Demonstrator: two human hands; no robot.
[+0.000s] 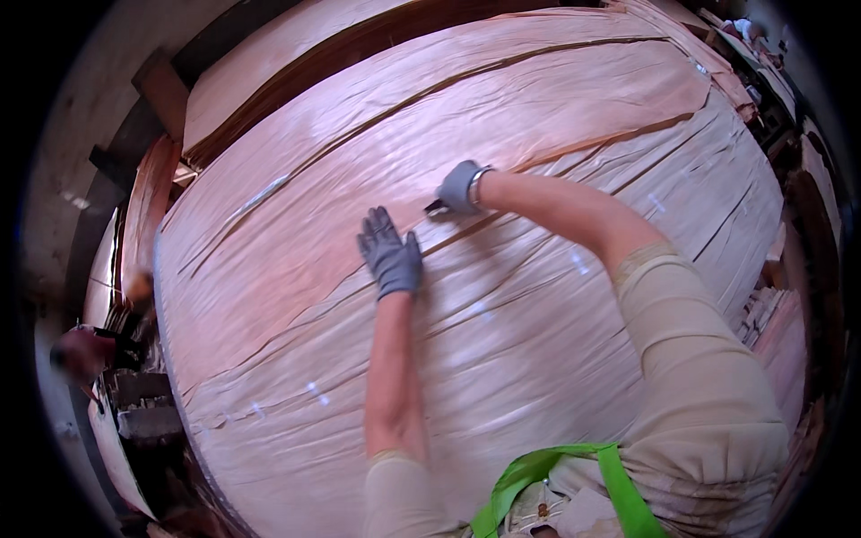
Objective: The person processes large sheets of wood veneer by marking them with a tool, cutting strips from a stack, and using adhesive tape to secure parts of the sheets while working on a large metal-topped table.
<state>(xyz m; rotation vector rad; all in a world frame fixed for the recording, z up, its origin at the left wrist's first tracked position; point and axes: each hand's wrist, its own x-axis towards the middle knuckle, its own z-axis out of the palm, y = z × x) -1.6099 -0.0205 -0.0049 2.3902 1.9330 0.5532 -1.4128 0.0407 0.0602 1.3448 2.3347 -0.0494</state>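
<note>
Mid-frame, our splayed grey-gloved left hand braces pinkish wood veneer; our grey-gloved right hand, clenching a dark tool, likely needs steady control next.

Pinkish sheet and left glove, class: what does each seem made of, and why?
Pinkish sheet: probably thin wood veneer, softly shiny; grainy streaks and long splits suggest it.
Left glove: matte grey, perhaps coated fabric, judging by its close fit.

Looking like thin wood in the sheets, smooth but rippling, with a soft sheen. Appearing matt and cloth-like in the gloves (weave too fine to tell). Gleaming like metal at the wristband. Creasing as matt cloth in the sleeves, lying smoother in the strap.
</note>
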